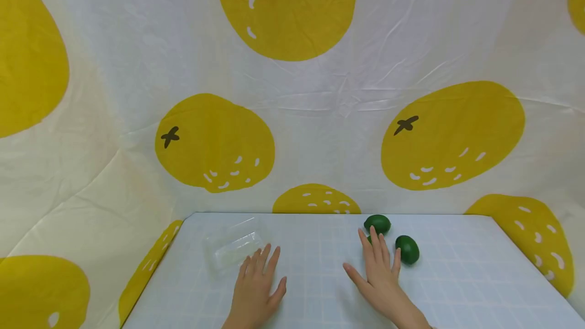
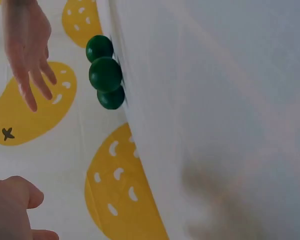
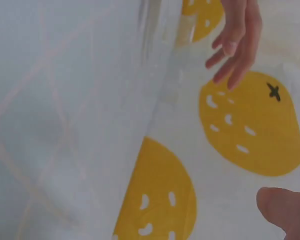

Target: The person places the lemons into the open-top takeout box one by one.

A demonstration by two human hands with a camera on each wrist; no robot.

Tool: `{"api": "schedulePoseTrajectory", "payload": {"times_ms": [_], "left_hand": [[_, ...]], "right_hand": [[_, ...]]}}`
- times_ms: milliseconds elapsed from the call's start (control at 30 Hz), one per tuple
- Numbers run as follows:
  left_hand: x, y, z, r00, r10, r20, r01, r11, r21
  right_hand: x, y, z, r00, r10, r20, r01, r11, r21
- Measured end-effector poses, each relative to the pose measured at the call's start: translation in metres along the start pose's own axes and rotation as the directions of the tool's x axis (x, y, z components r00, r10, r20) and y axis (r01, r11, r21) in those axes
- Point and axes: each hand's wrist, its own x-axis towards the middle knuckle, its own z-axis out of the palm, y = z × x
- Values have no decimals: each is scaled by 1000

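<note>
My left hand [image 1: 257,291] is held over the table with its fingers straight and slightly spread, just in front of a clear plastic tray [image 1: 219,255]. Nothing is in its grasp. On the other side, my right hand [image 1: 380,282] also has straight, spread fingers and holds nothing. Close to its fingertips lie three glossy dark green lime-like fruits. One fruit [image 1: 377,223] is at the back, another [image 1: 407,250] sits to the right, and the third is mostly hidden behind the fingers. In the left wrist view the fruits [image 2: 105,75] overlap in a row.
A pale checked cloth covers the table [image 1: 315,278]. Behind it and along its sides hangs a white sheet [image 1: 320,141] printed with large yellow fruit, close to the table's back edge.
</note>
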Motion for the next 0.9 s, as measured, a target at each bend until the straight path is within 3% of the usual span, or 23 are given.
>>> {"api": "schedulePoseTrajectory", "payload": {"times_ms": [100,300,533,767,900], "left_hand": [[0,-6,-2,995,6,-96,-8,1000,-30],[-2,-19,-8,970,-31,-241,4,994,-112],[1,-37,-16,918,-93,-385,31,986,-166],[-3,-64,-19,870,-185,-457,107,976,-190],[-5,-78,-23,845,-232,-481,143,966,-215]], "right_hand": [[7,-5,1,1000,7,-1,-7,997,81],[21,-13,8,1000,19,-10,-16,975,222],[38,-22,20,999,23,-27,-12,939,343],[53,-29,43,998,1,-58,27,882,471],[59,-31,57,999,50,12,-48,834,550]]}}
